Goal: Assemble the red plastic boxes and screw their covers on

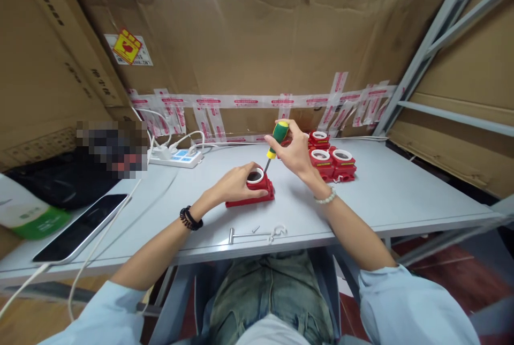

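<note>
My right hand (295,149) is closed around the green and yellow handle of a screwdriver (280,133). The shaft slants down, its tip at the right side of the white ring on a red plastic housing (263,190). My left hand (236,183) grips that housing from the left, thumb along its front and fingers over the far side. A dark round opening shows inside the ring. In front of the housing lie a small metal hammer-shaped rod (244,235), a screw (256,229) and a small clear, curled piece (280,231).
Several similar red housings (332,165) with white rings stand together to the right. A power strip (176,157) with plugged cables, a phone (84,227) and a black bag (52,184) lie on the left. Cardboard walls (249,39) and a metal frame (425,55) border the table.
</note>
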Tool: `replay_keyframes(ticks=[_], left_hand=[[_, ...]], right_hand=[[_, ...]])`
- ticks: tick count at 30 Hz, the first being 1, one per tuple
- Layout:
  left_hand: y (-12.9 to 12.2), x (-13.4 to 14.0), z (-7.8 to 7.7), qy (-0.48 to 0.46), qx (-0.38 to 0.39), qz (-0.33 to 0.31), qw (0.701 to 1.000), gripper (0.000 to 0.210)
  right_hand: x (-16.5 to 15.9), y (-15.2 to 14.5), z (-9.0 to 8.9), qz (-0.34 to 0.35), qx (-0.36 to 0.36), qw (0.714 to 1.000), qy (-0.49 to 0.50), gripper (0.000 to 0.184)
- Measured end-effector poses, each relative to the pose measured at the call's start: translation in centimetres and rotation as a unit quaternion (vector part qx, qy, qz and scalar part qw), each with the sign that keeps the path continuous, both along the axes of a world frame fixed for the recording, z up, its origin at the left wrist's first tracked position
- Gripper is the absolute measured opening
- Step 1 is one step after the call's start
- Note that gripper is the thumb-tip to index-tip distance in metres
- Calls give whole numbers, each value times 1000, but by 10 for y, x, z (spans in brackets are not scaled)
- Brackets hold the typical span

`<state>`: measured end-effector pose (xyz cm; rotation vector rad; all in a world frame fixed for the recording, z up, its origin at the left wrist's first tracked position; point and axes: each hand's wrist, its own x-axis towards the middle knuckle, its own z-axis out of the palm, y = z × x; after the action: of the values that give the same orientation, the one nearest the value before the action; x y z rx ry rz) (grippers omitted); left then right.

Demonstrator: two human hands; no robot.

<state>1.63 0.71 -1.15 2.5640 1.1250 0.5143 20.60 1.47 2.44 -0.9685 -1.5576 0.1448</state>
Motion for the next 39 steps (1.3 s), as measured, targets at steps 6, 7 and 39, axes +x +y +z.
replay_keyframes(ticks=[6,7,39], left_hand=[[-3,-4,2,2,2,-11,1000,59],[-3,-4,1,3,3,-9,1000,59],[-2,-3,-2,1,18,-11,1000,56]], right_hand=[[-3,-2,-1,6,-1,999,-36,40],[-3,-2,-1,7,0,999,-38,39],[-9,-2,4,-66,15,996,-54,32]])
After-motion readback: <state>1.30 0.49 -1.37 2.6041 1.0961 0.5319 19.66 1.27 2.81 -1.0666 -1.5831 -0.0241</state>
